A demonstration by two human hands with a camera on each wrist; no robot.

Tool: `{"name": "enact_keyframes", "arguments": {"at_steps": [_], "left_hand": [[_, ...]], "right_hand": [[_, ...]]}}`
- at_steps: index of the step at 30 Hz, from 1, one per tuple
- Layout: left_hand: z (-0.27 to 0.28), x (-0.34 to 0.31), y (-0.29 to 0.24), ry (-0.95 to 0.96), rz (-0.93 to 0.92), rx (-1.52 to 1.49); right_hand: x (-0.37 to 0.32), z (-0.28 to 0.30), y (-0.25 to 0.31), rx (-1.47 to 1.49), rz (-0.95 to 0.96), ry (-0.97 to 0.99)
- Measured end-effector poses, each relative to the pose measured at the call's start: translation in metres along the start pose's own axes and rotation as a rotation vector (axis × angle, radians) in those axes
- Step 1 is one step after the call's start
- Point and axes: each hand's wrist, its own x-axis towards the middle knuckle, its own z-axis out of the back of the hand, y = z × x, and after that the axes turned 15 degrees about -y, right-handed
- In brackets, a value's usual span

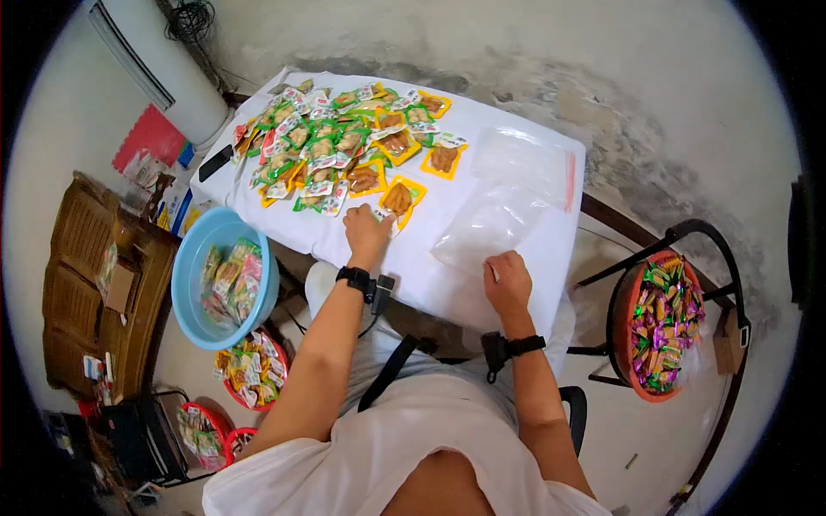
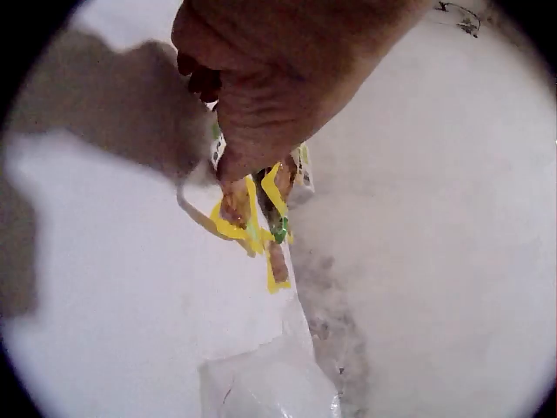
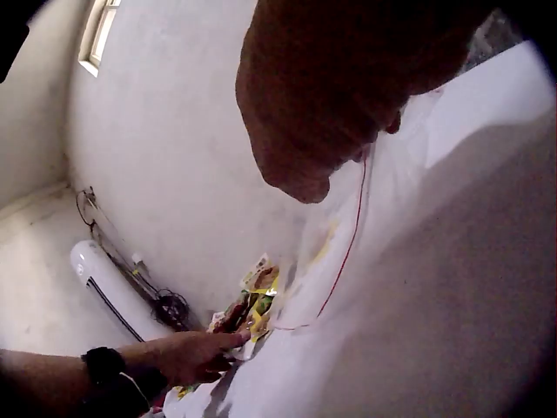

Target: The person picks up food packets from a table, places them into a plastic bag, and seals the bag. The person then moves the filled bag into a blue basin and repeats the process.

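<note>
My left hand point(image 1: 368, 234) pinches the white end of a yellow-edged snack packet point(image 1: 400, 199) with brown pieces showing through it, at the near edge of the pile. In the left wrist view the thumb presses on that packet point(image 2: 233, 209). Fingers curled, my right hand point(image 1: 509, 279) grips the near edge of a clear plastic bag point(image 1: 486, 225) lying on the table. The right wrist view shows the bag's red line point(image 3: 346, 261) running down from the fingers of this hand point(image 3: 322, 96).
More snack packets point(image 1: 323, 142) are heaped on the white-covered table point(image 1: 413, 275). Other clear bags point(image 1: 525, 159) lie at the far right, and a phone point(image 1: 215, 163) at the left edge. A blue basin point(image 1: 182, 284) and an orange basket point(image 1: 641, 387) with packets flank the table.
</note>
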Motion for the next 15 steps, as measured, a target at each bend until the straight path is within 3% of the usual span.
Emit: {"name": "enact_keyframes", "arguments": {"at_steps": [2, 6, 8, 9, 11, 13, 15], "left_hand": [[-0.007, 0.003, -0.003, -0.04, -0.038, 0.134], [-0.024, 0.014, 0.015, -0.024, -0.011, 0.013], [-0.016, 0.008, 0.019, -0.074, 0.126, -0.4], [-0.01, 0.003, 0.024, -0.066, 0.126, -0.398], [0.025, -0.014, 0.02, 0.199, 0.367, -0.609], [0.044, -0.042, 0.029, 0.284, 0.431, -1.005], [0.068, -0.067, 0.026, 0.414, 0.506, -1.052]], "right_hand": [[-0.004, 0.002, -0.002, -0.01, -0.018, 0.015], [-0.007, 0.003, -0.003, -0.023, -0.067, 0.048], [-0.005, 0.002, -0.001, -0.027, -0.11, 0.058], [-0.003, 0.002, -0.001, -0.035, -0.153, 0.067], [-0.003, -0.002, -0.002, -0.025, -0.205, 0.059], [0.0, -0.005, -0.001, -0.013, -0.256, 0.045], [0.002, -0.005, 0.002, -0.03, -0.266, 0.072]]}}
